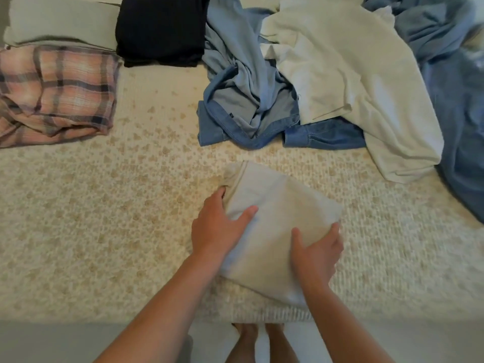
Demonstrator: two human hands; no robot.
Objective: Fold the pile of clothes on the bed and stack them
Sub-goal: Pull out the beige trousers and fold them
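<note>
Left hand point(218, 226) — forearm reaching in from 7 o'clock, palm down on the left edge of the folded beige garment point(277, 231); thumb laid flat across the top of the cloth, fingertips tucked under or against its upper-left corner. Grasping the edge, not spread.

Right hand point(315, 254) — forearm entering from 5 o'clock, palm down on the garment's lower-right edge; thumb on top, fingers curled around the right side. Both hands grip the piece from opposite sides.

Folded beige garment — soft knit or fleece, roughly rectangular, turned slightly clockwise; lies at centre, near the bed's 6 o'clock edge, its lower corner close to that edge.

Bed point(104, 231) — cream quilted cover, nubby weave, small tan floral print.

Plaid garment point(55, 95) — pink, white and navy check, crinkled gauzy cloth, loosely folded, at 10 o'clock.

Pale green garment point(60, 22) — smooth, folded flat, at 11 o'clock, just beyond the plaid piece and touching it.

Black garment point(162, 30) — matte, folded into a block, at 12 o'clock, beside the green one.

Unfolded pile, 1 to 3 o'clock: denim shirt point(248, 113), mid-blue with a lighter inside, crumpled, cuffs toward the viewer; cream sweatshirt point(353, 87), thick and soft, draped over the denim; further blue cloth point(458, 127) bunched at the right edge, blurred.

Bare feet point(258, 339) on the floor below the bed edge.
</note>
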